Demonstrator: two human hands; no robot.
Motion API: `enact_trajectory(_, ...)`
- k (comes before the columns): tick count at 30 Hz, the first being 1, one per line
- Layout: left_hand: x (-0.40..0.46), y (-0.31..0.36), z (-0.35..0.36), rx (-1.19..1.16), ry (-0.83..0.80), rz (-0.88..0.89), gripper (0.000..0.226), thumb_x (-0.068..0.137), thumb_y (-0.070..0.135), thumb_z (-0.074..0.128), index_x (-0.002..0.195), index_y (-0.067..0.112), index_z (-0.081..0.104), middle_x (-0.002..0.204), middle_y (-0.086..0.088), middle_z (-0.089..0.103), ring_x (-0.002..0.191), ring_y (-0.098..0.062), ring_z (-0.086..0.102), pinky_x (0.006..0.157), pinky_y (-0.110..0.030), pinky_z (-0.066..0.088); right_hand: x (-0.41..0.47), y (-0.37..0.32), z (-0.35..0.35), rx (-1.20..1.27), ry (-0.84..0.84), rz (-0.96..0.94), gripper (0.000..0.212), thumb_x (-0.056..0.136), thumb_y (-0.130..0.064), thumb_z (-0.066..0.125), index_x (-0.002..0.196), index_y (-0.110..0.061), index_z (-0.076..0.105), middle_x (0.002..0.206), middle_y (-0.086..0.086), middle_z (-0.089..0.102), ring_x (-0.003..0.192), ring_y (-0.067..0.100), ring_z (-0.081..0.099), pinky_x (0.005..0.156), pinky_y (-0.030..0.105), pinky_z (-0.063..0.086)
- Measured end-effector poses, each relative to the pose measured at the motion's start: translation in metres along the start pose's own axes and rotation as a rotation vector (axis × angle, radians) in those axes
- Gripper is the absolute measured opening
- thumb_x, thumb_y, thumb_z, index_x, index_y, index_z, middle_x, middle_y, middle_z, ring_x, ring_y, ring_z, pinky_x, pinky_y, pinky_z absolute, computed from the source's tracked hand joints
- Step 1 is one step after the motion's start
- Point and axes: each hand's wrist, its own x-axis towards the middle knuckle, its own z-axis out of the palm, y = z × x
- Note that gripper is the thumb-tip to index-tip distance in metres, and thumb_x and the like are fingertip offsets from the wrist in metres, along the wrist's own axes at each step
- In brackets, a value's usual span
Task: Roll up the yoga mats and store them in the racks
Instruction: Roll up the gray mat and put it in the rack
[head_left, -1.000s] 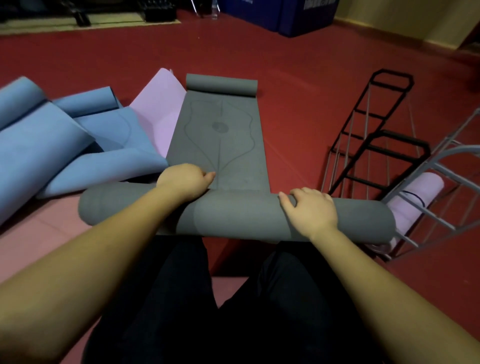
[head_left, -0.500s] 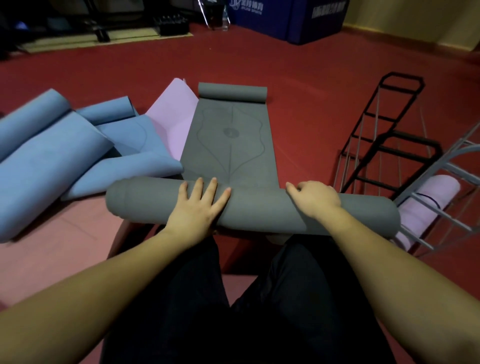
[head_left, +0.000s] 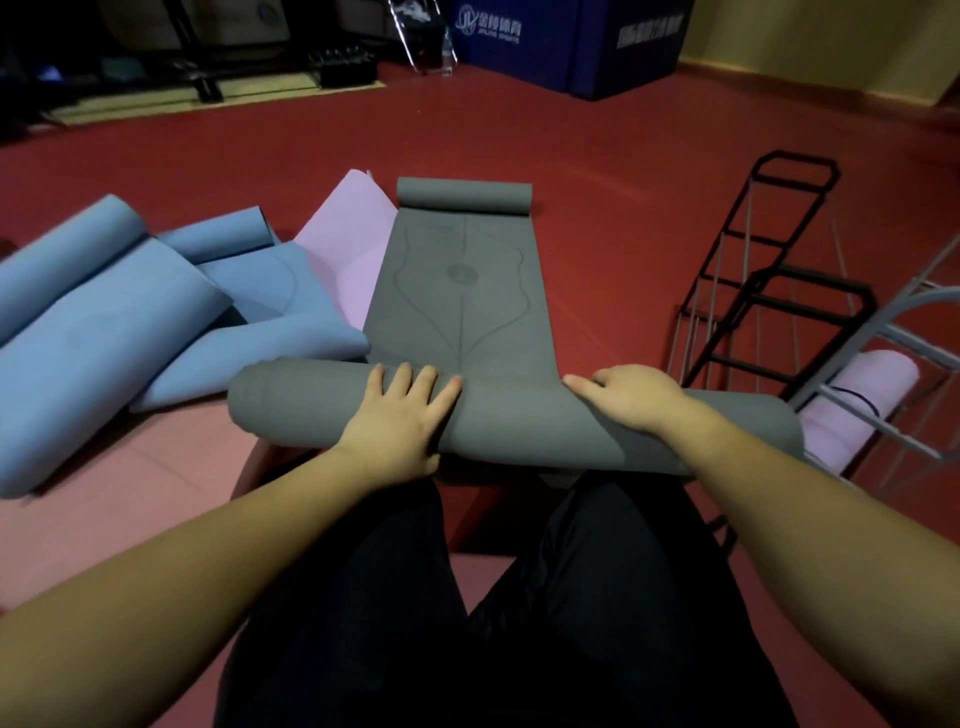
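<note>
Matt grey foam mat (head_left: 457, 306); black metal-wire rack (head_left: 769, 270).

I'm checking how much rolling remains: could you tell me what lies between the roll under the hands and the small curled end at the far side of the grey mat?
Only the grey mat's flat unrolled stretch, seen in the head view.

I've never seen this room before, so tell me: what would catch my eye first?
In the middle, a left hand and a right hand press on a thick grey roll across a grey mat. Loose blue mats lie piled to the left; at right, a pink roll sits in a metal rack.
</note>
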Motion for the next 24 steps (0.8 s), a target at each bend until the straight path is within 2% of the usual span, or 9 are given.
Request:
enact_trajectory(2,0.002,0.002,0.002,0.070,-0.071,-0.014,0.124,0.056,0.065,0.078,0.154,0.015,0.022,0.148,-0.024,0.036,0.129,-0.048,0.039,0.102,-0.066,0.029,-0.001,-0.002,0.001,0.020,0.006,0.000,0.080,0.092,-0.076,0.017,0.106,-0.014,0.066,0.112,0.011,0.067,0.105,0.030,0.059,0.076,0.036,0.039)
enact_trajectory(3,0.002,0.004,0.004,0.102,-0.083,-0.022,0.121,0.061,0.062,0.078,0.156,0.015,0.020,0.151,-0.026,0.033,0.132,-0.050,0.037,0.103,-0.066,0.029,-0.002,-0.003,0.002,0.028,0.007,0.005,0.081,0.091,-0.077,0.017,0.106,-0.014,0.065,0.112,0.011,0.067,0.105,0.030,0.059,0.076,0.036,0.039)
enact_trajectory(6,0.009,0.005,0.006,0.120,-0.066,-0.016,0.110,0.065,0.049,0.079,0.152,0.015,0.022,0.139,-0.026,0.046,0.117,-0.048,0.048,0.094,-0.061,0.040,-0.002,-0.002,0.004,0.041,0.024,0.027,0.083,0.091,-0.077,0.016,0.110,-0.013,0.065,0.113,0.011,0.067,0.107,0.031,0.059,0.076,0.036,0.038)
enact_trajectory(9,0.019,-0.001,0.002,0.086,-0.059,0.029,0.113,0.059,0.058,0.078,0.145,0.019,0.016,0.129,-0.019,0.047,0.104,-0.038,0.048,0.089,-0.053,0.040,0.001,-0.002,0.003,0.039,0.050,0.067,0.081,0.092,-0.075,0.017,0.106,-0.014,0.068,0.110,0.011,0.068,0.103,0.032,0.060,0.076,0.037,0.041)
enact_trajectory(12,0.022,-0.005,-0.010,0.071,-0.058,0.040,0.109,0.062,0.059,0.073,0.147,0.021,0.017,0.129,-0.014,0.045,0.106,-0.035,0.049,0.089,-0.050,0.040,0.007,-0.002,-0.004,0.039,0.031,0.089,0.082,0.091,-0.075,0.017,0.108,-0.014,0.070,0.113,0.013,0.067,0.102,0.032,0.060,0.080,0.038,0.045)
enact_trajectory(16,0.016,-0.014,-0.035,0.040,-0.095,0.051,0.103,0.066,0.064,0.065,0.148,0.025,0.015,0.129,-0.010,0.047,0.109,-0.032,0.051,0.088,-0.045,0.044,0.014,-0.002,-0.018,0.048,-0.046,0.071,0.086,0.091,-0.075,0.017,0.115,-0.011,0.069,0.122,0.015,0.065,0.106,0.032,0.059,0.082,0.037,0.042)
enact_trajectory(20,0.007,-0.026,-0.071,-0.062,-0.181,0.107,0.108,0.058,0.075,0.068,0.145,0.032,0.020,0.130,-0.001,0.052,0.113,-0.028,0.055,0.089,-0.041,0.049,0.008,-0.006,-0.038,0.110,-0.193,0.090,0.081,0.095,-0.070,0.026,0.130,-0.006,0.061,0.140,0.017,0.054,0.122,0.032,0.053,0.087,0.033,0.034)
enact_trajectory(24,0.002,-0.030,-0.074,-0.179,-0.342,0.156,0.111,0.048,0.078,0.072,0.139,0.034,0.029,0.131,0.002,0.056,0.115,-0.026,0.057,0.090,-0.037,0.050,0.004,-0.008,-0.029,0.192,-0.383,0.091,0.073,0.095,-0.070,0.030,0.136,-0.016,0.057,0.146,0.010,0.050,0.129,0.026,0.049,0.094,0.033,0.032)
